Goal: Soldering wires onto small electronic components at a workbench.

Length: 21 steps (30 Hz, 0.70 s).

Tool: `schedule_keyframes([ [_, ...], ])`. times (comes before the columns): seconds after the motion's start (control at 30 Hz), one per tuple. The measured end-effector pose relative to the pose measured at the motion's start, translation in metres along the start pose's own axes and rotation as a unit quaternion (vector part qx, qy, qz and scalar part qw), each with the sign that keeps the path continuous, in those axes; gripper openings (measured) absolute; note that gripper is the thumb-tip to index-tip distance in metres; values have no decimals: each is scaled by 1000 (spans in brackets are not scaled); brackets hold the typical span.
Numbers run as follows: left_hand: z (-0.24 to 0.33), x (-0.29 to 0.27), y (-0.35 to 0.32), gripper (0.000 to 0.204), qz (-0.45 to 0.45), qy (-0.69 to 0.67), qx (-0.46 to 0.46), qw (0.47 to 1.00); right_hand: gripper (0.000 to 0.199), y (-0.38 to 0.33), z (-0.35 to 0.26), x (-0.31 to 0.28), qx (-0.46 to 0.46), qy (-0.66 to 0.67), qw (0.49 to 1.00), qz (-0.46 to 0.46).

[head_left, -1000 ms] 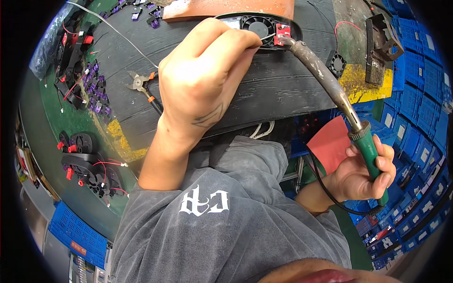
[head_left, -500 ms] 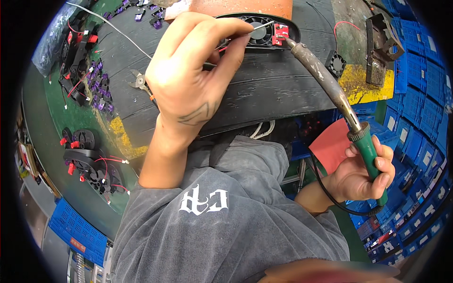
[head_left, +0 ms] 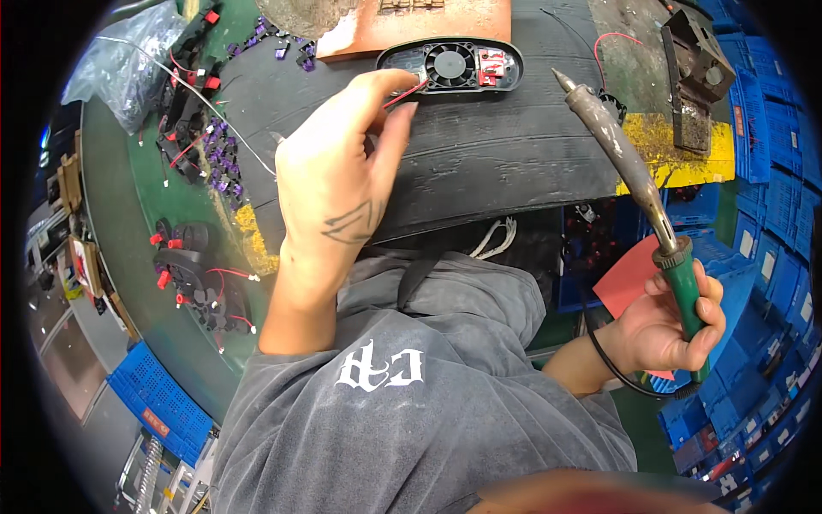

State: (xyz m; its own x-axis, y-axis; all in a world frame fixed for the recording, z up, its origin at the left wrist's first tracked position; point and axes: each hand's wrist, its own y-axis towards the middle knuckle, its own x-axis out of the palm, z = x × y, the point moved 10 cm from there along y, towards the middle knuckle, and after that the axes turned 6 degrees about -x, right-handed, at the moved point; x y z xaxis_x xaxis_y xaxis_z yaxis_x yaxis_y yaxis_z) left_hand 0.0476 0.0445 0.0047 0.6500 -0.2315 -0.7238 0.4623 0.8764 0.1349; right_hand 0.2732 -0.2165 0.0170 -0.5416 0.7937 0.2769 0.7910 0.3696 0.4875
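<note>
My right hand [head_left: 664, 334] is closed round the green handle of a soldering iron [head_left: 618, 154]. Its bare tip points up and to the left, apart from the work. A black oval housing [head_left: 516, 70] lies on the dark mat, with a small fan [head_left: 449, 66] and a red board [head_left: 491, 67] inside. At the housing's near left edge is my left hand [head_left: 330, 176], thumb and forefinger apart beside a red wire [head_left: 402, 94]. Its other fingers are hidden. A thin pale wire [head_left: 201, 107], seemingly solder, runs from the upper left to behind this hand.
An orange board [head_left: 428, 26] lies beyond the housing. Purple-and-black pieces [head_left: 224, 158] and black housings with red wires [head_left: 193, 274] are on the left, near a clear plastic bag [head_left: 133, 64]. A metal stand [head_left: 693, 86] is at the far right, by blue bins [head_left: 762, 128].
The soldering iron has lifted off the red board and moved right. My left hand has drawn back from the fan, and its fingers have parted. The pale wire's end no longer shows at the board.
</note>
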Motion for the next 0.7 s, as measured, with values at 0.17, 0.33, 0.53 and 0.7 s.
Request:
schedule_keyframes([
  [0.17, 1, -20, 4, 26, 51, 141, -5, 989, 40, -5, -3, -20, -2, -1, 1000, 7],
  [0.33, 20, -28, 14, 35, 63, 166, 23, 984, 39, -8, -9, -40, -18, -1, 999, 30],
  [0.53, 56, 18, 24, 61, -44, 227, 236, 944, 39, -11, -16, -45, -32, 12, 999, 41],
  [0.7, 52, 31, 21, 58, -29, 271, 227, 935, 39, -18, -24, -59, -43, 14, 997, 65],
])
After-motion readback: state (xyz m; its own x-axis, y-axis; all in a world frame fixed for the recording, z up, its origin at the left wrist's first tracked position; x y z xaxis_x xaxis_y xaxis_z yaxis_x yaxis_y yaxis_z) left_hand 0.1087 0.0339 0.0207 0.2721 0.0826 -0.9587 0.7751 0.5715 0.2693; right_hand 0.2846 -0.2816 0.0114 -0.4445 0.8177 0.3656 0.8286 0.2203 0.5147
